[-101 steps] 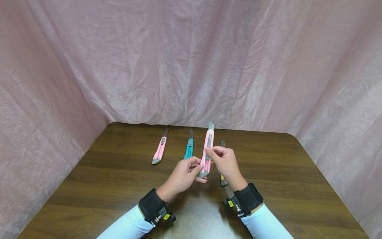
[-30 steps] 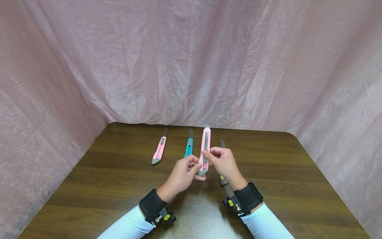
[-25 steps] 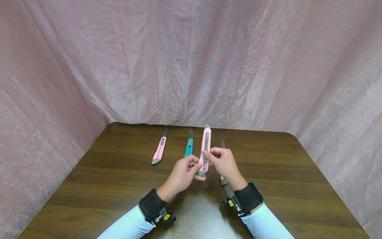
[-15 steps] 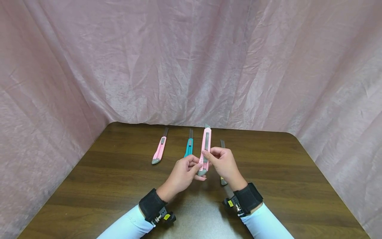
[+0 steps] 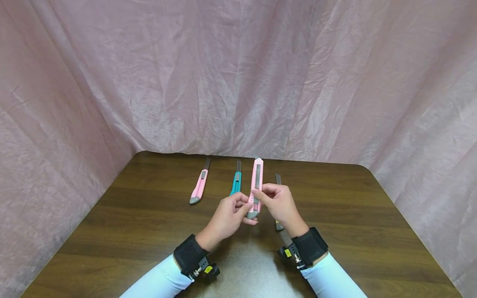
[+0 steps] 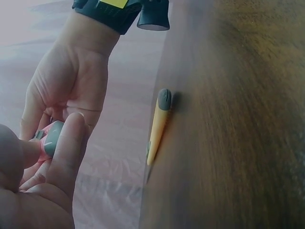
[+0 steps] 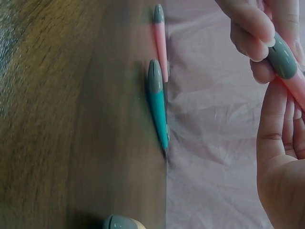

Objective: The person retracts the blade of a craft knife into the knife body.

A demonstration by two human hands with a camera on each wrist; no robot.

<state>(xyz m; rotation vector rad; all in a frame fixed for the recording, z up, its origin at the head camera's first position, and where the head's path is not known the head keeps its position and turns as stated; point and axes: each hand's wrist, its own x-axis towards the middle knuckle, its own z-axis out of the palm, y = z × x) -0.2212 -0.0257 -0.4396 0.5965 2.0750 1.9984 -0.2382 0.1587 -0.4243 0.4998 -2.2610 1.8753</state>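
Observation:
A pink utility knife with a grey end cap is held above the table, pointing away from me. Only a small bit of its blade shows at the tip. My left hand pinches the knife near the grey cap between thumb and fingers. Farther up, my right hand grips the handle, its thumb on the grey slider. In the left wrist view the grey cap sits between the fingers. From the right wrist, the cap shows beside both hands' fingers.
On the brown wooden table lie a second pink knife, a teal knife and a yellow knife, all with blades out. My right hand partly covers the yellow one. A pink curtain hangs behind the table.
The held knife's blade has slid back into the handle, from clearly sticking out to barely showing. The slider moved down under my right thumb. The knife shifted slightly left.

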